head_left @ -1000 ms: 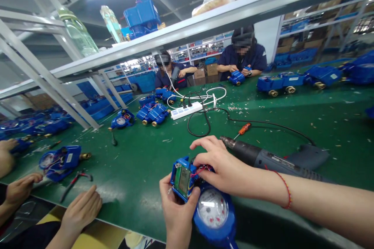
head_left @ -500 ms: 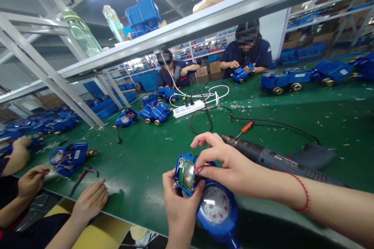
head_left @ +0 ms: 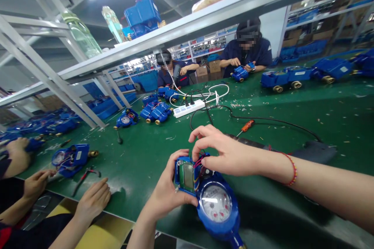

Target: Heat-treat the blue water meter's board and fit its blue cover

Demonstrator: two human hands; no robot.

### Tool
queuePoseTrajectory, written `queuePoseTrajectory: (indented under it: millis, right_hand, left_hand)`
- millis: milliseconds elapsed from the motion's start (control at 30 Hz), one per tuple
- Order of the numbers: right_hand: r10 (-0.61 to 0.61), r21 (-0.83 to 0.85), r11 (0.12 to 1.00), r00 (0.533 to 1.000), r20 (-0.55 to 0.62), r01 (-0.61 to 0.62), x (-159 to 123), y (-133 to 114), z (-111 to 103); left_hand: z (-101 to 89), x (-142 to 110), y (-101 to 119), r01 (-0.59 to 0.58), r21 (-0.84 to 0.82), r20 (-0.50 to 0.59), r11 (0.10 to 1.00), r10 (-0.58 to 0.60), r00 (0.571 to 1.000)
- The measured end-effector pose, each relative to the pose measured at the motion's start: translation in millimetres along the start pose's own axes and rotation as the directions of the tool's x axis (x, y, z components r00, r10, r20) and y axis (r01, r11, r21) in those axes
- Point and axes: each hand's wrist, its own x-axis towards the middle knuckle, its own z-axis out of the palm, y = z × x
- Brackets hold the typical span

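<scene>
My left hand (head_left: 167, 191) is closed round a blue meter housing with a green circuit board and a small display (head_left: 188, 176). Right beside the housing is the round dial (head_left: 215, 202) of a blue water meter (head_left: 217, 227), whose pipe end points toward me. My right hand (head_left: 223, 151) is at the housing's right edge, thumb and index finger pinched on thin red and black wires (head_left: 200, 160). The fingertips partly hide the wire ends. A heat gun (head_left: 314, 153) lies on the green table, mostly covered by my right forearm.
An orange screwdriver (head_left: 247, 125) and a white power strip (head_left: 189, 109) with cables lie beyond my hands. Blue meters (head_left: 156, 112) stand further back. At left, a co-worker's hands (head_left: 92, 198) are near an opened meter (head_left: 71, 159). Two people work across the table.
My left hand has turned, its fingers now over the housing's upper left and its thumb along the bottom. My right hand has shifted slightly left and down, and more wires show at its fingertips.
</scene>
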Motion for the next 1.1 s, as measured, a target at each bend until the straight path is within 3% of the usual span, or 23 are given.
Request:
queuePoseTrajectory:
  millis: [133, 267, 333, 400, 467, 567, 633, 767, 833, 967, 1100]
  right_hand:
    - [-0.087, -0.206, 0.974, 0.996, 0.036, 0.092, 1.0, -2.9, -1.1]
    - [-0.209, -0.425, 0.879, 0.976, 0.066, 0.217, 0.7, 0.7, 4.2]
    - [-0.205, -0.3, 0.929, 0.976, 0.071, 0.217, 0.1, 2.2, 6.1]
    - [-0.141, -0.066, 0.987, 0.989, 0.052, 0.144, 0.0, 3.9, 6.5]
    - [-0.087, 0.13, 0.988, 0.996, -0.018, 0.088, 0.8, 6.8, 5.2]
    - [-0.009, 0.217, 0.975, 0.989, -0.147, 0.041, 2.4, 13.8, 2.2]
    - [0.047, 0.212, 0.977, 0.996, -0.08, -0.029, 2.7, 18.4, 2.0]
    - [0.024, 0.163, 0.984, 0.968, 0.249, -0.066, 1.3, 23.3, 12.7]
    - [0.014, 0.129, 0.99, 0.963, 0.271, -0.051, 0.3, 23.9, 22.6]
    - [0.042, 0.066, 0.997, 0.99, 0.134, -0.051, -5.7, 21.4, 42.4]
    - [0.085, 0.06, 0.994, 0.995, 0.054, -0.089, -21.2, 10.7, 53.3]
  left_hand:
    - [4.3, -7.3, -3.8, 0.0, 0.063, -0.118, 0.998, 0.008, 0.993]
    - [1.6, -14.0, -11.4, -0.004, 0.095, -0.178, 0.996, 0.02, 0.984]
    - [-0.3, -14.7, -14.1, -0.023, 0.084, -0.172, 0.996, 0.037, 0.984]
    - [-0.6, -14.2, -16.1, -0.058, 0.08, -0.158, 0.995, 0.07, 0.985]
    - [0.7, -13.5, -17.5, -0.111, 0.092, -0.155, 0.99, 0.125, 0.98]
    - [2.7, -12.5, -17.3, -0.182, 0.12, -0.141, 0.976, 0.198, 0.97]
    - [1.8, -12.1, -15.5, -0.2, 0.104, -0.107, 0.974, 0.211, 0.972]
    - [-7.0, -12.8, -13.5, -0.201, 0.107, -0.045, 0.974, 0.207, 0.977]
    - [-13.4, -14.6, -14.2, -0.165, 0.121, 0.006, 0.979, 0.166, 0.986]
    - [-26.3, -23.5, -6.4, -0.036, 0.13, 0.045, 0.991, 0.03, 0.999]
    - [-35.5, -31.7, 21.7, 0.189, -0.102, 0.186, 0.977, -0.168, 0.968]
